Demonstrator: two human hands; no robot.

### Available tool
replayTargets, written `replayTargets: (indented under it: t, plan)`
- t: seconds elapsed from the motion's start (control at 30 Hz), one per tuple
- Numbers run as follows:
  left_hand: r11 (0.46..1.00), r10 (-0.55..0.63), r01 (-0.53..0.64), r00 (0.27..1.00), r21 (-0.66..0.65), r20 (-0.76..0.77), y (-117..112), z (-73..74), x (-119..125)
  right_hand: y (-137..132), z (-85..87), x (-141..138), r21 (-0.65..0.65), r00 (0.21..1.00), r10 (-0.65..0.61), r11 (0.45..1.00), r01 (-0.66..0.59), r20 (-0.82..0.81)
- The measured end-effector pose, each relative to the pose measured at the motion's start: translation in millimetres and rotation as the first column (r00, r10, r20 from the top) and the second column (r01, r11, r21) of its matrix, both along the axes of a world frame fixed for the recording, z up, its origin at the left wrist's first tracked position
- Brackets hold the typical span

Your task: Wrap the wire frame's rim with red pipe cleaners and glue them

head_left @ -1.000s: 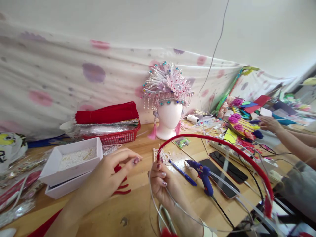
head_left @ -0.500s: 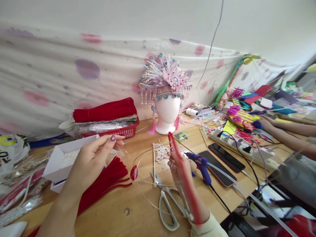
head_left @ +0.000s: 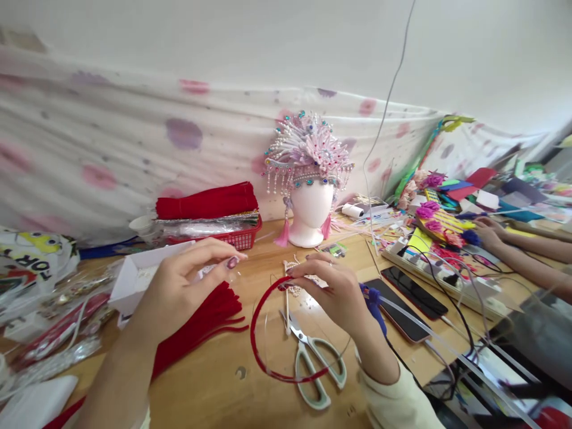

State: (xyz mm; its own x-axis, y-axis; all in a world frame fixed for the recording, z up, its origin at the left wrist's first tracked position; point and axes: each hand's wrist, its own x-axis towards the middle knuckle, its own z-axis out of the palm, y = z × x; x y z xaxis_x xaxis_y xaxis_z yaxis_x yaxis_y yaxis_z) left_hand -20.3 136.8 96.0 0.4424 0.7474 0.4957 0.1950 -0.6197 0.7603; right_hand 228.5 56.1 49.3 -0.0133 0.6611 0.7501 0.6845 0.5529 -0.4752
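Observation:
My right hand (head_left: 333,292) pinches one end of a red chenille stem (head_left: 254,333), bent into a wide open curve. Its lower end crosses the handles of the scissors (head_left: 304,351), which lie with their blades a little apart. A thin wire also loops there. On the other side, my left hand (head_left: 179,298) hangs over the bundle of red chenille stems (head_left: 201,328), thumb and index fingertips close together. Whatever may be between those fingertips is too small to make out. Behind my right hand, strung white beads (head_left: 292,290) are partly hidden.
A white foam head (head_left: 308,208) wears a pink beaded headdress (head_left: 313,146). Around it are a red basket (head_left: 243,238), a white box (head_left: 129,280), a blue glue gun (head_left: 374,307), phones (head_left: 413,292) and a power strip (head_left: 429,271). Another person's hands (head_left: 489,235) work at right.
My right hand has turned inward and lowered the chenille stem, which swung from along the forearm to a curve over the scissors. My left hand has shifted slightly right. The view has turned slightly.

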Motion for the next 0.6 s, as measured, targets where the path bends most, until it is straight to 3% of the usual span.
replayTargets:
  t: [0.1, 0.23, 0.4, 0.6]
  plan:
    - [0.962, -0.181, 0.174, 0.983, -0.209, -0.015, 12, -4.4, 2, 10, 17.9, -9, -0.038, 0.961, 0.178, 0.984, -0.174, 0.213]
    - [0.828, -0.45, 0.434, 0.892, -0.353, 0.042, 20, -14.7, 8, 19, 26.7, -26, -0.078, 0.895, 0.398, 0.917, -0.39, 0.202]
    - [0.678, -0.605, 0.606, 0.781, -0.417, 0.151, 28, -33.6, 16, 24, 26.2, -35, -0.022, 0.905, 0.382, 0.923, -0.385, 0.188]
    - [0.609, -0.712, 0.651, 0.701, -0.453, 0.05, 33, -43.0, 25, 28, 26.9, -30, -0.057, 0.879, 0.454, 0.891, -0.45, 0.149]
